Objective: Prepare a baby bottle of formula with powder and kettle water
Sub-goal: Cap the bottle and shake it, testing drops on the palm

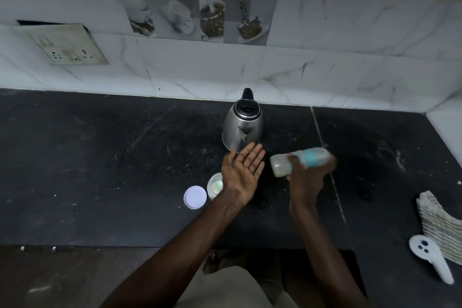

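The right grip (307, 175) is curling its fingers round the middle of the baby bottle (313, 156). The bottle is lying nearly level above the counter (100, 170), just in front of the kettle (243, 127), and is showing blurred. The left grip (243, 170) is hovering palm-up, fingers straight and empty, near the bottle's closer end. The bottle is probably handling as light, stiff plastic, heavier once filled and slippery if wet, so holding the barrel is looking soundest. The open powder jar (215, 185) and its lid (195, 197) are sitting beside the left wrist.
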`<state>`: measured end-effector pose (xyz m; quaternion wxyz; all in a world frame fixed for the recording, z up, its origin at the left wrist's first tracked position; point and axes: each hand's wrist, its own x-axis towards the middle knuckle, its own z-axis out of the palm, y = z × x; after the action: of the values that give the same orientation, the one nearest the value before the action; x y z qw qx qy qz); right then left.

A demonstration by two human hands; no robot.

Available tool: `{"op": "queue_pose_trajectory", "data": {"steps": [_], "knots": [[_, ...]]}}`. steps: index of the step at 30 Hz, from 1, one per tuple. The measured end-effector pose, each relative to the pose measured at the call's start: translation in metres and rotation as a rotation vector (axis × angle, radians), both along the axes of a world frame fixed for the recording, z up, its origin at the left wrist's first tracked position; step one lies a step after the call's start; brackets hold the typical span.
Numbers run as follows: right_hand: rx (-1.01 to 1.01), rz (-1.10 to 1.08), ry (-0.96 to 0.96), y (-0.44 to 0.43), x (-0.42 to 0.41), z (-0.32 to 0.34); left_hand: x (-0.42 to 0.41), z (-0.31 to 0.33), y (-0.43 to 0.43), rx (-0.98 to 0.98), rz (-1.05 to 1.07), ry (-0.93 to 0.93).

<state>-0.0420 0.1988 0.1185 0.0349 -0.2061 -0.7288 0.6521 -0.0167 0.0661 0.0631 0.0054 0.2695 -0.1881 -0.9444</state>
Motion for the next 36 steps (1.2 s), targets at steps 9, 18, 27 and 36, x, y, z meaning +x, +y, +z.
{"op": "queue_pose_trajectory", "data": {"steps": [9, 18, 27, 36], "knots": [[0.109, 0.206, -0.040, 0.010, 0.005, -0.021, 0.001, -0.001, 0.009, -0.009, 0.004, -0.009], [0.199, 0.194, 0.037, 0.027, -0.016, -0.015, 0.001, -0.006, 0.012, -0.035, 0.046, -0.059], [-0.038, 0.272, -0.074, 0.025, -0.009, -0.013, 0.004, -0.005, 0.021, 0.008, 0.048, -0.043], [-0.050, 0.383, -0.070, 0.022, 0.004, -0.004, 0.003, -0.005, 0.026, 0.055, 0.063, -0.043]]}}
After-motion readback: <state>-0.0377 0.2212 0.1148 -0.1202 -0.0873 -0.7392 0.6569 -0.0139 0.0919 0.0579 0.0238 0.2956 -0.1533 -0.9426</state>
